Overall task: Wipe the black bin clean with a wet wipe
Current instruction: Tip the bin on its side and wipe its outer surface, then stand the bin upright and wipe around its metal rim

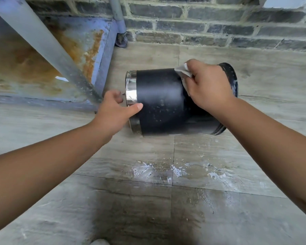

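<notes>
The black bin [159, 101] lies on its side on the tiled floor, its shiny metal rim [131, 91] pointing left and its base to the right. My left hand [117, 110] grips the metal rim, thumb on the outside, fingers curled over the edge. My right hand [208, 85] presses a crumpled white wet wipe [183, 72] against the upper right part of the bin's side. Pale specks dot the black wall near the middle.
A rusty blue metal frame [102, 50] with a slanted grey bar [48, 48] stands to the left, one leg [121, 34] at the dark brick wall [219, 23] behind. Wet, soapy patches [166, 170] spread over the floor tiles in front of the bin.
</notes>
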